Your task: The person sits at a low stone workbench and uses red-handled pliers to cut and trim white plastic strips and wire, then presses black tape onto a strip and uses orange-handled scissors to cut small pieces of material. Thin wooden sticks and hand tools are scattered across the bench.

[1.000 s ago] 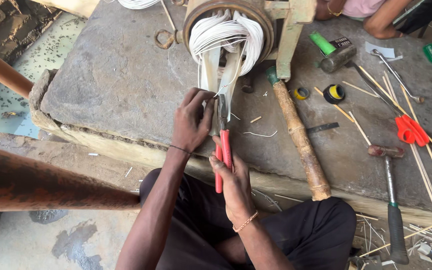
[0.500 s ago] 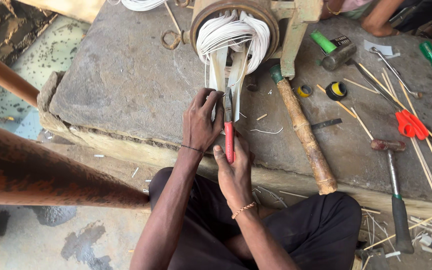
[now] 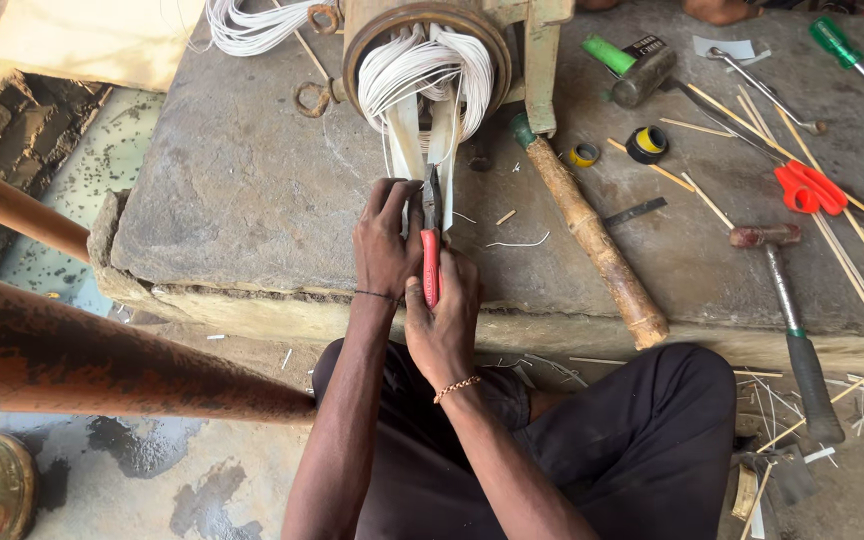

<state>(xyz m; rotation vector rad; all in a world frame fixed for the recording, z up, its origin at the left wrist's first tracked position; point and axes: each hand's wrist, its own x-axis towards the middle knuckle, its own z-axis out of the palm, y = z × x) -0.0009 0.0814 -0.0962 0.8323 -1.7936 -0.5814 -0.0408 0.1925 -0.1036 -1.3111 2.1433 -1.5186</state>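
Observation:
My right hand (image 3: 444, 320) grips the red handles of a pair of pliers (image 3: 431, 235), whose dark jaws point up at the white strips hanging from a round motor stator (image 3: 422, 50). My left hand (image 3: 384, 240) pinches those white insulation strips (image 3: 407, 140) just left of the jaws. White wire coils (image 3: 422, 65) bulge out of the stator's opening above both hands. Everything rests on a grey stone slab (image 3: 242, 200).
A bamboo-handled tool (image 3: 592, 240) lies right of my hands. Further right are tape rolls (image 3: 647, 145), red scissors (image 3: 807, 187), a hammer (image 3: 787, 320), thin bamboo sticks and a green-handled screwdriver (image 3: 842, 50). A rusty pipe (image 3: 102, 360) crosses at left. My legs in dark trousers are below.
The camera has moved closer. Both hands stayed at the white strips; the pliers shifted slightly upward with jaws now at the strips.

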